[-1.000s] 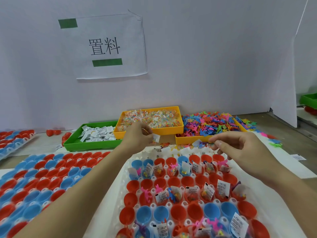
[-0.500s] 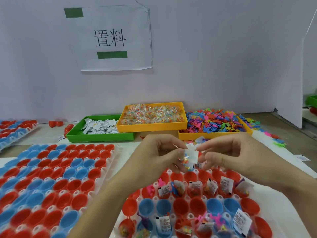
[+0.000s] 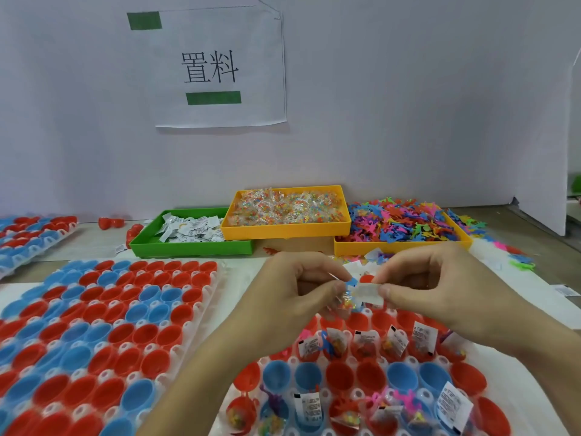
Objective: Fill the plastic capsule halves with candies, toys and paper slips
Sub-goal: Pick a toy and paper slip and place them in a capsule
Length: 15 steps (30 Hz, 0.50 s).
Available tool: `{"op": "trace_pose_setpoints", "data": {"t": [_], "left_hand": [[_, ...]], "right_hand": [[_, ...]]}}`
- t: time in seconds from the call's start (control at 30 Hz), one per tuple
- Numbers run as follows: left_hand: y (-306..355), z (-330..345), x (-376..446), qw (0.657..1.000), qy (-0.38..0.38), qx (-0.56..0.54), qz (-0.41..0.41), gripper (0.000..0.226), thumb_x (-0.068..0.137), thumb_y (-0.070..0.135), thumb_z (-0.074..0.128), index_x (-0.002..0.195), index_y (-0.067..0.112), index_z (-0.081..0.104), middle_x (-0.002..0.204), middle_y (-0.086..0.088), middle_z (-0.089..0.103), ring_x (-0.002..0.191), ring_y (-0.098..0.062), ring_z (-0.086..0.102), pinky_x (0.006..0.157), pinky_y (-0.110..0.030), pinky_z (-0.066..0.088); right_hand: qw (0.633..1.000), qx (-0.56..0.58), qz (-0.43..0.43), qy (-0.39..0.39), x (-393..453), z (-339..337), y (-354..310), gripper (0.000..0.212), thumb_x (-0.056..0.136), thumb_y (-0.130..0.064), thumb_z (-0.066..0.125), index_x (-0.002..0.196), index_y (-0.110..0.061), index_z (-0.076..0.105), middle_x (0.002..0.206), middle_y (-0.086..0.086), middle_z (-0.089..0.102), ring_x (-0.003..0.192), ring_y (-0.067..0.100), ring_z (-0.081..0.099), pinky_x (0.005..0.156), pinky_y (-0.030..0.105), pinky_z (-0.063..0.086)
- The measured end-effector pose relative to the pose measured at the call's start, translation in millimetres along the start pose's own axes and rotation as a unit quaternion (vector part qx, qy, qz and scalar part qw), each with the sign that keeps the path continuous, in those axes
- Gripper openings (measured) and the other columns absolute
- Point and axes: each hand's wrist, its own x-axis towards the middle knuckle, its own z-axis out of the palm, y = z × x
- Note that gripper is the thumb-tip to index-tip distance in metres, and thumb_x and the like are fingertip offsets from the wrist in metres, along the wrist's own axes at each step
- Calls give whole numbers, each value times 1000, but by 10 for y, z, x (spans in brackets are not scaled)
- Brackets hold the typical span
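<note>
Now both hands meet just above the near capsule tray [image 3: 509,366]: the left hand [image 3: 301,297] pinches a candy packet [image 3: 347,305] with a blue toy [image 3: 352,283], the right hand [image 3: 440,294] pinches a paper slip [image 3: 366,292] against them, likely bundling one set so it drops in together. Below them, a row of capsule halves [image 3: 309,376] sits unfilled between filled rows. Beyond the hands, the green slip bin [image 3: 188,247], the yellow candy bin [image 3: 283,229] and the toy bin [image 3: 402,247] wait within reach.
</note>
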Motion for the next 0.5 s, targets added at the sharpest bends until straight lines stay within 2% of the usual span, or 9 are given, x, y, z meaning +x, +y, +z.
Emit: {"op": "trace_pose_setpoints", "data": {"t": [0.1, 0.2, 0.27, 0.37, 0.5], "left_hand": [[-44, -212, -41, 998, 26, 48, -13, 11, 92, 3, 65, 92, 10, 73, 76, -2, 75, 68, -12, 71, 63, -20, 54], [-84, -435, -108, 992, 0, 121, -31, 14, 93, 9, 65, 87, 20, 72, 76, 0, 74, 69, -13, 70, 67, -25, 56], [-112, -517, -139, 988, 5, 150, -45, 15, 94, 11, 63, 86, 22, 69, 74, -1, 72, 67, -17, 70, 63, -26, 56], [-138, -578, -153, 988, 19, 137, -66, 14, 95, 9, 60, 88, 19, 66, 69, -3, 70, 59, -20, 70, 55, -23, 52], [-133, -626, -182, 987, -35, 121, -103, 13, 95, 2, 57, 92, 10, 67, 68, -8, 72, 60, -22, 70, 63, -30, 58]], "right_hand": [[999, -41, 3, 35, 5, -42, 26, 17, 81, -16, 76, 78, -33, 77, 78, -6, 76, 72, 7, 72, 66, 12, 53], [998, -38, 13, 39, 2, -68, 49, 14, 82, -19, 73, 80, -32, 75, 80, -4, 76, 73, 11, 74, 67, 15, 56], [999, -27, 29, 30, 3, -69, 61, 14, 84, -17, 72, 82, -31, 74, 78, 0, 77, 71, 16, 75, 65, 20, 58], [999, -22, 40, 22, 9, -63, 76, 20, 87, -12, 72, 82, -31, 73, 78, 3, 77, 69, 19, 75, 60, 18, 57], [998, -41, 31, 34, 7, -54, 80, 22, 86, -11, 72, 80, -32, 74, 79, 0, 77, 68, 16, 75, 63, 17, 57]]}}
